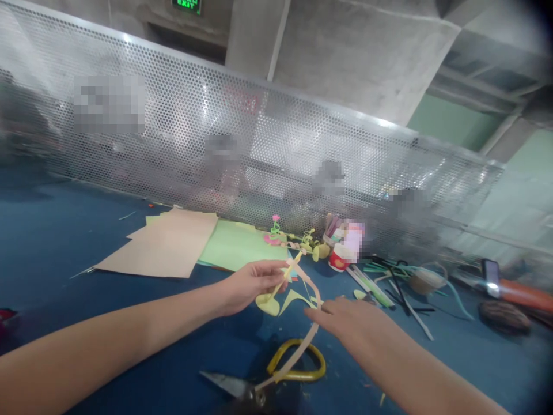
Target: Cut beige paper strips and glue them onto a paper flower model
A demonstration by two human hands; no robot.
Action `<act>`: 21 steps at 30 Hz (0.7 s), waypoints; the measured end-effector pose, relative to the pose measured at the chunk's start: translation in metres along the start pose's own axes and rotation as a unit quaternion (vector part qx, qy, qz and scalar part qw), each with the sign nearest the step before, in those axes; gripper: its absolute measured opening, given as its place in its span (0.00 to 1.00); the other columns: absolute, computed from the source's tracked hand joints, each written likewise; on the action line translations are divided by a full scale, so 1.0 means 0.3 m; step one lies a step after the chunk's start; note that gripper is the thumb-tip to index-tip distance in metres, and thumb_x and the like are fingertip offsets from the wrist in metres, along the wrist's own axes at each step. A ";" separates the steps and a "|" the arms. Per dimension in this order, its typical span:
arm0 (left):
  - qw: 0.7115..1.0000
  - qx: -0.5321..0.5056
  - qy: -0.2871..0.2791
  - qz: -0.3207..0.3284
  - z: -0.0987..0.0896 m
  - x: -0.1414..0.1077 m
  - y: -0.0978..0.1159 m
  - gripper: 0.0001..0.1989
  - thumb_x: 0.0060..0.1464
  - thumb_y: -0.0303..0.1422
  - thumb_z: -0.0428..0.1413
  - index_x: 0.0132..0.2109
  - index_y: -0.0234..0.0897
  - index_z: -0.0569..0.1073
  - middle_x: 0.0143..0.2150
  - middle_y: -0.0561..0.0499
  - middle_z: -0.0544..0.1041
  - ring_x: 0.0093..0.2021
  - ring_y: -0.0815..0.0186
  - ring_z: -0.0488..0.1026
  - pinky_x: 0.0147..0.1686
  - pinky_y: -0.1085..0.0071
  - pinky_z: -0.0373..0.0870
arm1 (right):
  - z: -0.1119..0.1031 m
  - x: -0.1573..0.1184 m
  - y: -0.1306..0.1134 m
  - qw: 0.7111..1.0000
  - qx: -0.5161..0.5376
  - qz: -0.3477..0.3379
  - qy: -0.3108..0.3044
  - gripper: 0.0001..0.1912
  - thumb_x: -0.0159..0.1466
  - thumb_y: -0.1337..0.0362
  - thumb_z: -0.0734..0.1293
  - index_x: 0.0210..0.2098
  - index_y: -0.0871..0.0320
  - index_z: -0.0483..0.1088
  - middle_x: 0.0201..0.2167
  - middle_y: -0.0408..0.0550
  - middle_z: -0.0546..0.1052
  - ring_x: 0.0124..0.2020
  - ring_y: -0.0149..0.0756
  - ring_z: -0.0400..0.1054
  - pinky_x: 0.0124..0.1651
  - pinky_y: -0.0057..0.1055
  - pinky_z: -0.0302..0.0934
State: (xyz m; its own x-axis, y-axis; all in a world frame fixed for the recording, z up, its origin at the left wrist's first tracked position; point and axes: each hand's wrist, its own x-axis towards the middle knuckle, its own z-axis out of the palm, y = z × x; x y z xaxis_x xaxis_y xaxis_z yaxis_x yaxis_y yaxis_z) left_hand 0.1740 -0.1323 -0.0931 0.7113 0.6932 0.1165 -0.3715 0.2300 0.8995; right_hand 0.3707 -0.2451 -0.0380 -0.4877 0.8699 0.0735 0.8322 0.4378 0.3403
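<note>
My left hand (pixel 253 282) is closed on a thin yellow paper stem (pixel 295 262) that stands slanted above a pale yellow paper disc (pixel 268 305). At the stem's top, one end of a peach paper strip (pixel 313 285) meets it near my fingertips. The strip curves down past my right hand (pixel 349 320), whose thumb and fingers are pinched on its middle. Its lower end hangs over a pair of scissors (pixel 322 363) with yellow handles, lying open on the blue table. A pointed yellow-green paper scrap (pixel 295 297) is between my hands.
Peach paper sheets (pixel 168 245) and green sheets (pixel 231 245) lie at the back left. Small paper flowers (pixel 273 237) and a red cup (pixel 339 259) stand behind my hands. Strips (pixel 417 314) and a phone (pixel 491 276) are at right. A perforated metal screen (pixel 173 115) borders the table.
</note>
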 end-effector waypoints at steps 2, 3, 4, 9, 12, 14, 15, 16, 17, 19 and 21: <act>1.000 0.003 -0.002 0.000 0.004 -0.002 -0.004 0.17 0.45 0.31 0.62 0.46 0.38 0.75 0.31 0.52 0.75 0.34 0.70 0.72 0.44 0.68 0.62 | -0.020 0.012 -0.019 0.998 -0.049 -0.036 -0.022 0.19 0.53 0.78 0.63 0.41 0.54 0.70 0.31 0.47 0.77 0.31 0.38 0.71 0.26 0.28 0.53; 1.000 0.004 -0.001 -0.001 0.005 -0.003 -0.007 0.17 0.45 0.31 0.62 0.46 0.38 0.75 0.31 0.52 0.75 0.34 0.70 0.72 0.44 0.68 0.62 | -0.035 0.016 -0.029 0.997 -0.059 -0.040 -0.034 0.18 0.53 0.77 0.63 0.40 0.55 0.70 0.31 0.47 0.77 0.31 0.39 0.71 0.26 0.29 0.53; 1.000 0.005 0.001 -0.003 0.006 -0.004 -0.009 0.17 0.45 0.31 0.62 0.45 0.38 0.75 0.30 0.52 0.75 0.34 0.70 0.72 0.44 0.68 0.62 | -0.053 0.017 -0.038 0.997 -0.061 -0.036 -0.039 0.17 0.53 0.77 0.64 0.40 0.55 0.70 0.30 0.47 0.77 0.30 0.39 0.71 0.25 0.29 0.53; 1.000 0.003 -0.005 -0.003 0.012 -0.009 -0.010 0.17 0.46 0.31 0.62 0.45 0.37 0.75 0.31 0.52 0.75 0.34 0.70 0.71 0.46 0.67 0.61 | -0.115 -0.005 -0.062 0.998 -0.010 0.069 0.012 0.09 0.59 0.66 0.60 0.40 0.54 0.67 0.21 0.43 0.74 0.21 0.35 0.68 0.22 0.28 0.48; 1.000 0.006 -0.014 -0.008 0.027 -0.014 0.000 0.16 0.46 0.32 0.61 0.45 0.36 0.75 0.31 0.51 0.75 0.34 0.70 0.71 0.45 0.68 0.61 | -0.105 -0.002 -0.045 0.981 0.047 0.161 0.094 0.10 0.63 0.60 0.57 0.32 0.55 0.66 0.21 0.43 0.74 0.22 0.34 0.68 0.24 0.28 0.52; 1.000 0.012 -0.017 -0.016 0.042 -0.020 0.008 0.15 0.47 0.32 0.61 0.44 0.35 0.75 0.30 0.51 0.74 0.34 0.70 0.70 0.43 0.69 0.61 | -0.086 0.014 -0.026 0.963 0.114 0.195 0.147 0.11 0.63 0.57 0.58 0.31 0.55 0.67 0.26 0.45 0.75 0.27 0.36 0.70 0.28 0.29 0.57; 1.000 0.016 -0.018 -0.018 0.050 -0.023 0.012 0.15 0.47 0.32 0.61 0.43 0.34 0.75 0.30 0.51 0.74 0.33 0.70 0.70 0.43 0.69 0.61 | -0.077 0.024 -0.016 0.953 0.156 0.202 0.163 0.11 0.63 0.56 0.59 0.32 0.55 0.68 0.28 0.45 0.76 0.30 0.36 0.71 0.31 0.29 0.60; 0.999 0.020 -0.021 -0.019 0.057 -0.025 0.014 0.14 0.47 0.32 0.61 0.43 0.34 0.75 0.29 0.51 0.74 0.33 0.70 0.69 0.42 0.70 0.61 | -0.068 0.034 -0.008 0.943 0.201 0.204 0.171 0.10 0.62 0.56 0.60 0.34 0.54 0.69 0.30 0.45 0.77 0.32 0.36 0.71 0.33 0.30 0.62; 0.999 0.023 -0.026 -0.017 0.062 -0.027 0.014 0.14 0.47 0.32 0.61 0.43 0.34 0.75 0.29 0.51 0.73 0.33 0.71 0.69 0.42 0.70 0.61 | -0.061 0.044 -0.001 0.932 0.246 0.205 0.173 0.10 0.62 0.56 0.60 0.36 0.54 0.69 0.32 0.45 0.77 0.33 0.36 0.72 0.34 0.30 0.63; 0.999 0.026 -0.046 -0.010 0.067 -0.029 0.011 0.14 0.49 0.33 0.60 0.44 0.34 0.75 0.31 0.51 0.74 0.33 0.71 0.69 0.42 0.71 0.61 | -0.054 0.060 0.008 0.908 0.324 0.206 0.166 0.10 0.61 0.56 0.61 0.36 0.54 0.71 0.32 0.45 0.78 0.33 0.36 0.72 0.35 0.30 0.65; 0.998 0.025 -0.064 -0.004 0.066 -0.029 0.006 0.13 0.51 0.33 0.58 0.44 0.34 0.75 0.33 0.50 0.74 0.34 0.70 0.69 0.42 0.70 0.61 | -0.053 0.073 0.012 0.888 0.379 0.206 0.157 0.10 0.60 0.57 0.62 0.35 0.54 0.72 0.31 0.44 0.79 0.32 0.35 0.73 0.35 0.30 0.66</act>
State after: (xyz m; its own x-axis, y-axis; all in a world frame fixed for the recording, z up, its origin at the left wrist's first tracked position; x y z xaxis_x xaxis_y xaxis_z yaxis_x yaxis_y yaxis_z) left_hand 0.1790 -0.1515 -0.0843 0.7854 0.5982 0.1590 -0.3380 0.1993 0.9198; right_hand 0.3587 -0.2281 -0.0204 -0.0501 0.9376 0.3441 0.8372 0.2273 -0.4975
